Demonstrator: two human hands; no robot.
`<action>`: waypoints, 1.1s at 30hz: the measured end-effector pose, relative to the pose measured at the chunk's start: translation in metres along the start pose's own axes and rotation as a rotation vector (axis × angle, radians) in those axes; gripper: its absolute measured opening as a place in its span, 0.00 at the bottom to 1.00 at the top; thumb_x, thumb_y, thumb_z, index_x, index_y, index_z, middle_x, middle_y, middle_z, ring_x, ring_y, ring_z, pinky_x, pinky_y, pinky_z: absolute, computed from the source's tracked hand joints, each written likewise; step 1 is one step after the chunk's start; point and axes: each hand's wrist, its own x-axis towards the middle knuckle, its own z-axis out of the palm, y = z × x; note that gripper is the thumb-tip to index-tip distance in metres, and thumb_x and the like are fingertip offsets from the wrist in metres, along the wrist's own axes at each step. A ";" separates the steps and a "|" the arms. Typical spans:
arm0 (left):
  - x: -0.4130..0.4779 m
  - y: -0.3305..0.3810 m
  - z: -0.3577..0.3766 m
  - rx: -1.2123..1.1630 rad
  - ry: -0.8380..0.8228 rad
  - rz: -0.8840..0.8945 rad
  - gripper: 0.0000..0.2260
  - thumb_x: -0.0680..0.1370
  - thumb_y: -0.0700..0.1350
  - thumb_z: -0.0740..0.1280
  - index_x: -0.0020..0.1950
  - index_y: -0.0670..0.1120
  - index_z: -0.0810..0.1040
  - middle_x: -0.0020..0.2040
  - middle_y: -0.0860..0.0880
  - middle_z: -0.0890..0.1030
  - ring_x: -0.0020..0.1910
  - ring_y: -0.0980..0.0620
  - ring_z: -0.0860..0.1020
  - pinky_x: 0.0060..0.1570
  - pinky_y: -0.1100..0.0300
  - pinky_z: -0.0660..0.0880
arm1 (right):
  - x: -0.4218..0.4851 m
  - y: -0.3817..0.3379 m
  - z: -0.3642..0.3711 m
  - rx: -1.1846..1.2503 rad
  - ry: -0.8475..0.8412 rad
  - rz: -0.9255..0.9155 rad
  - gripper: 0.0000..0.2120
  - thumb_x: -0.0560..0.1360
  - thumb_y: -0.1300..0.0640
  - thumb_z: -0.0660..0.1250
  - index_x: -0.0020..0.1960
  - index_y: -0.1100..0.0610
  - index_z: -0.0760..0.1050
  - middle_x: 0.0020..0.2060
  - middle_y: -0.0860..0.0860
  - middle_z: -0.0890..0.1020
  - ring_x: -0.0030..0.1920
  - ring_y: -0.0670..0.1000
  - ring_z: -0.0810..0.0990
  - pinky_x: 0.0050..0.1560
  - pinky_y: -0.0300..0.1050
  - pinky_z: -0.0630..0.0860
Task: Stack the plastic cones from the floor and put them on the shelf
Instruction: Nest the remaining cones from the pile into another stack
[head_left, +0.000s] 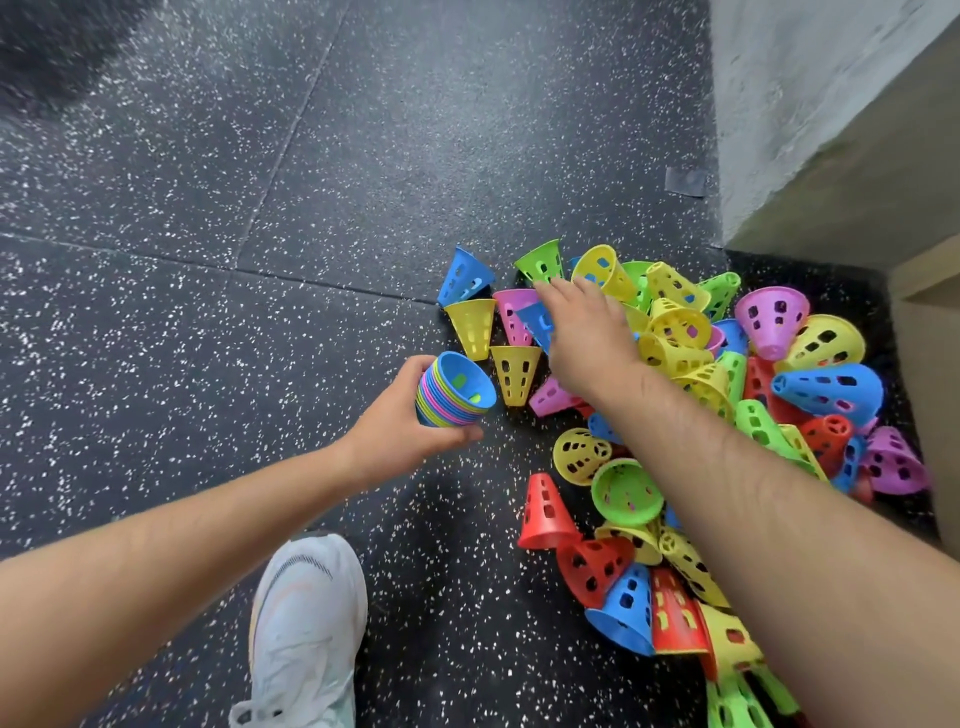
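My left hand (402, 431) grips a stack of nested plastic cones (453, 391), held on its side with the blue inside of the top cone facing up and right. My right hand (584, 332) reaches over the pile of loose cones (727, 395) on the floor. Its fingers lie on a blue cone (536, 322) beside a pink cone (511, 312); whether they curl round it is hidden by the back of the hand. Yellow cones (514, 371) stand between my two hands.
The speckled black rubber floor (260, 234) stretches open to the left and far side. A grey concrete wall (779, 104) and a wooden shelf edge (924, 270) bound the pile on the right. My white shoe (306, 634) stands near the bottom centre.
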 end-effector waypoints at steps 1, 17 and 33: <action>-0.001 -0.002 -0.001 0.007 -0.002 -0.005 0.32 0.69 0.47 0.84 0.66 0.53 0.70 0.55 0.52 0.83 0.49 0.60 0.82 0.50 0.67 0.78 | 0.001 0.002 0.004 -0.001 0.021 -0.003 0.33 0.77 0.66 0.62 0.79 0.53 0.59 0.75 0.50 0.65 0.77 0.55 0.58 0.76 0.51 0.55; -0.010 -0.011 -0.001 0.009 0.037 -0.035 0.30 0.69 0.47 0.83 0.65 0.52 0.71 0.53 0.53 0.82 0.44 0.64 0.80 0.47 0.69 0.76 | -0.047 -0.031 0.020 0.681 0.293 -0.092 0.11 0.81 0.61 0.64 0.62 0.62 0.74 0.57 0.55 0.77 0.57 0.51 0.73 0.58 0.39 0.67; -0.001 -0.024 -0.026 0.002 0.118 -0.080 0.30 0.69 0.47 0.83 0.65 0.50 0.71 0.51 0.52 0.83 0.42 0.65 0.80 0.45 0.68 0.77 | -0.044 -0.079 0.032 0.856 -0.152 -0.108 0.22 0.85 0.51 0.55 0.78 0.52 0.63 0.72 0.52 0.73 0.72 0.49 0.69 0.70 0.39 0.62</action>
